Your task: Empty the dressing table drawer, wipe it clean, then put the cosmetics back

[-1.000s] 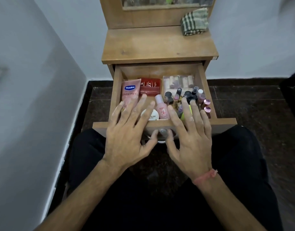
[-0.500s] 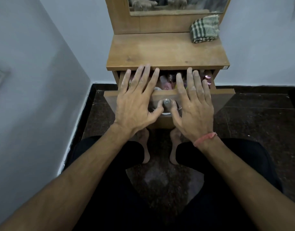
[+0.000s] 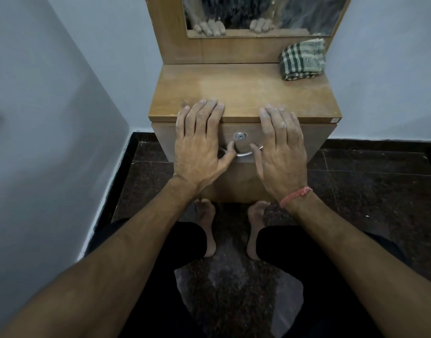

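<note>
Wooden drawer (image 3: 243, 142): shut flush under the dressing table top (image 3: 243, 93), cosmetics out of sight. Your left hand (image 3: 199, 145) and right hand (image 3: 280, 150): flat and open on its front, set apart, either side of the metal handle (image 3: 241, 152), gripping nothing. Checked cloth (image 3: 302, 59): folded, back right corner. Press evenly with both palms so the front seats square; keep thumbs off the handle.

Drawer (image 3: 243, 132) shut under the counter (image 3: 243, 93). Left hand (image 3: 199, 147) flat on drawer front at 9 o'clock of the lock (image 3: 240, 136), right hand (image 3: 280, 147) at 3 o'clock. Folded cloth (image 3: 302, 59) on counter at 1 o'clock, mirror (image 3: 263, 15) behind. Feet (image 3: 205, 220) on floor at 6 o'clock.
</note>
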A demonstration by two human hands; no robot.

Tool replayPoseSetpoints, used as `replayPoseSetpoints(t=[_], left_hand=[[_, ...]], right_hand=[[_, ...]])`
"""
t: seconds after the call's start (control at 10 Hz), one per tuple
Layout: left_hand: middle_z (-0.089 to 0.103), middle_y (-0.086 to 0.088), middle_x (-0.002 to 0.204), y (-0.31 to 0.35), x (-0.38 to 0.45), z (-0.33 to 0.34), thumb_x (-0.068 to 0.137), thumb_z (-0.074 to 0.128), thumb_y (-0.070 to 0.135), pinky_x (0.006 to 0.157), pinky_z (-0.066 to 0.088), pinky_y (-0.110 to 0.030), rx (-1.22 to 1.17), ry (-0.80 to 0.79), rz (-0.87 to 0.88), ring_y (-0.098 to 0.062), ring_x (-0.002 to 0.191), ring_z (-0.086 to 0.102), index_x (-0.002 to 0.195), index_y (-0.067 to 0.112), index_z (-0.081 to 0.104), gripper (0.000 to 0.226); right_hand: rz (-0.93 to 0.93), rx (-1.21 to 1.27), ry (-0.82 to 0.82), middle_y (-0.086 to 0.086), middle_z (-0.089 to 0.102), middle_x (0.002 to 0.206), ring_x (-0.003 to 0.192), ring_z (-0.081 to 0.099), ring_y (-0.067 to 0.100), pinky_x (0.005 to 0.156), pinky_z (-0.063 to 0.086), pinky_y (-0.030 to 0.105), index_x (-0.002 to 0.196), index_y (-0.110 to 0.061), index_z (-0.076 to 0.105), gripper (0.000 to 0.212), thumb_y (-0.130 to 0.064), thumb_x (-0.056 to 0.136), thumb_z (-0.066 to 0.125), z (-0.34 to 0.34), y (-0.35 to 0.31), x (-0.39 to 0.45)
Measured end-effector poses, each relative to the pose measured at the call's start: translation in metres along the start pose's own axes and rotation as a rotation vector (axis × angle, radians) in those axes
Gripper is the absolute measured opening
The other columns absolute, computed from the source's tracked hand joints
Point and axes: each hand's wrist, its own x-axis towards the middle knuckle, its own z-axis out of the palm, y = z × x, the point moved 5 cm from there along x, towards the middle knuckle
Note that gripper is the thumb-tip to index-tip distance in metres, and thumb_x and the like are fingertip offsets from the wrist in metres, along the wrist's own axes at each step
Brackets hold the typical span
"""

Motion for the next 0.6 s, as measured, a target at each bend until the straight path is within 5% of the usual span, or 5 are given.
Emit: replayPoseSetpoints(t=[0.3, 0.5, 0.6], left_hand=[[0.057, -0.014, 0.159, 0.000, 0.001, 0.008, 0.101, 0.072, 0.046, 0.135, 0.020, -0.054, -0.022, 0.039, -0.066, -0.036, 0.153, 0.049, 0.155, 0.005, 0.058, 0.068], [0.055, -0.010, 0.156, 0.009, 0.010, -0.013, 0.094, 0.079, 0.041, 0.133, 0.024, -0.053, -0.030, -0.083, -0.097, -0.032, 0.151, 0.046, 0.148, 0.012, 0.055, 0.066], [0.046, -0.010, 0.164, 0.017, 0.014, -0.037, 0.084, 0.084, 0.040, 0.132, 0.025, -0.054, -0.034, -0.134, -0.101, -0.032, 0.156, 0.037, 0.154, 0.014, 0.047, 0.083]], right_hand=[[0.022, -0.032, 0.081, 0.010, 0.040, 0.150, 0.135, 0.039, 0.035, 0.117, 0.029, 0.049, 0.151, -0.010, 0.045, 0.066, -0.031, 0.096, 0.074, 0.015, 0.007, 0.014], [0.047, -0.071, -0.039, 0.015, 0.045, 0.145, 0.133, 0.038, 0.035, 0.119, 0.032, 0.051, 0.149, -0.004, 0.046, 0.075, -0.017, 0.083, 0.078, -0.009, -0.006, 0.021], [0.013, -0.013, -0.138, 0.017, 0.039, 0.157, 0.142, 0.039, 0.037, 0.120, 0.032, 0.052, 0.156, -0.004, 0.038, 0.086, -0.027, 0.082, 0.077, -0.035, -0.010, 0.021]])
